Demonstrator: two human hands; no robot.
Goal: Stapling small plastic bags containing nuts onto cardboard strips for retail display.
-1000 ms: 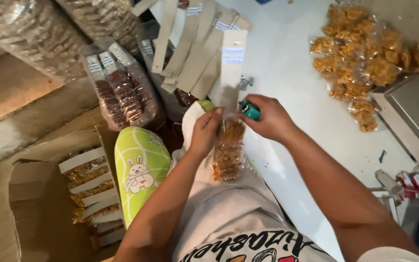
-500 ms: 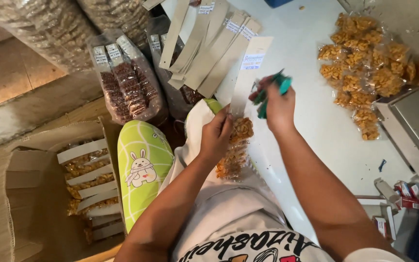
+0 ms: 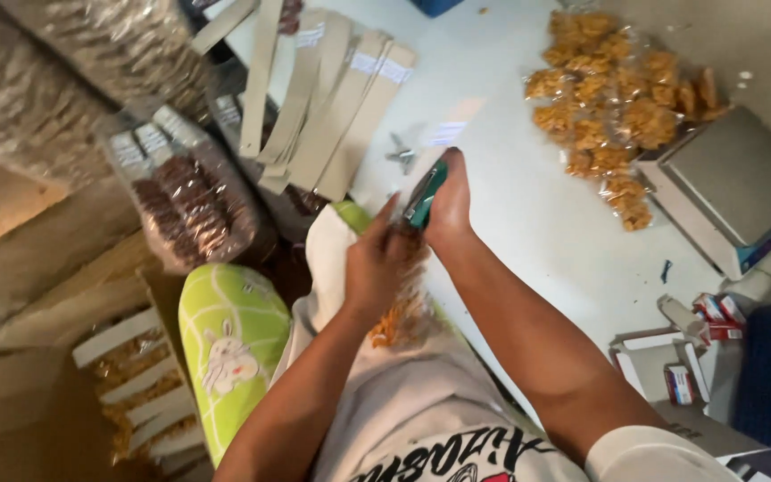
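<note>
- Since half a second ago, the person's right hand [image 3: 450, 201] has been coming back toward the left hand [image 3: 375, 268], bringing the green stapler [image 3: 424, 194] down against the top of the snack packet [image 3: 403, 303].
- That right hand is gripping the stapler, fingers wrapped around its body, with the stapler's nose lying just beside the left fingertips.
- Meanwhile the left hand is closing on the packet's top, pinching it between thumb and fingers; the clear packet of orange-brown snacks is hanging below the hand, over the person's lap.
- Both hands are meeting at the near edge of a white table [image 3: 528, 214], the left hand touching the packet and the stapler touching or nearly touching it; the exact contact is too blurred to tell.
- Beyond the hands, toward the left, a row of tan cardboard strips [image 3: 332, 116] is fanning out across the table.
- Farther out and to the right of the right hand, a pile of filled snack bags [image 3: 613, 98] is sitting beside a grey weighing scale [image 3: 725, 183].
- Left of the left hand, a bag of dark brown snacks [image 3: 185, 201] is leaning, and below it a green cushion with a rabbit drawing [image 3: 229, 344] is standing.
- Further left and lower, a cardboard box [image 3: 20, 402] is holding finished packets [image 3: 131, 375] topped with pale card labels.
- Small red and white boxes [image 3: 711, 312] are lying right of the person's right forearm.
</note>
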